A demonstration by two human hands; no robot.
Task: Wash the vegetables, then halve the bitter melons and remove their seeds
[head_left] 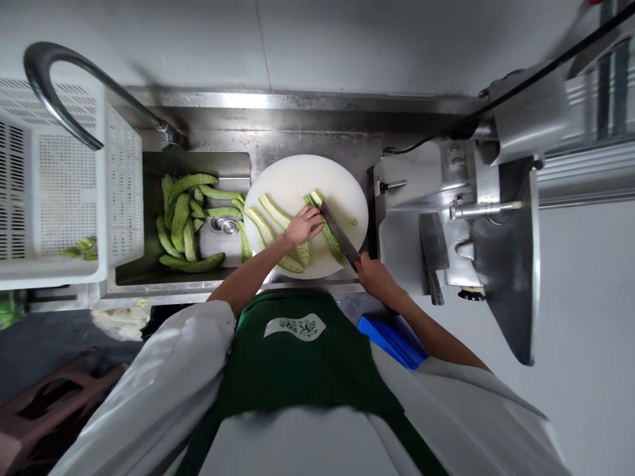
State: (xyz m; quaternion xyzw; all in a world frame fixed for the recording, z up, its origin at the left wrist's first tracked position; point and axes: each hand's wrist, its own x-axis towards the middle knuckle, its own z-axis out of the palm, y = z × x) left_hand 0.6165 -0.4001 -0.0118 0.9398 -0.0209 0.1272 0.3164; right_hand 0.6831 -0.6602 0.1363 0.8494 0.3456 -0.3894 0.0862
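My right hand (377, 276) is wrapped round the handle of a kitchen knife (340, 231), whose broad blade slants up and left across the board. Beside the blade lies a green bitter melon piece (335, 244), with its upper end showing pale cut flesh. My left hand (303, 226), fingers curled together, presses on the melon just left of the blade. Split bitter melon halves (274, 210) with pale insides rest left of and under that hand. All this lies on a round white cutting board (342, 178). A small green scrap (354, 223) sits right of the knife.
Whole bitter melons (181, 221) fill part of the sink (233, 261) at left, below a curved faucet (74, 63). A white plastic basket (122, 185) stands further left. On the right is a metal slicing machine (506, 231) with a second knife (432, 241) lying on it.
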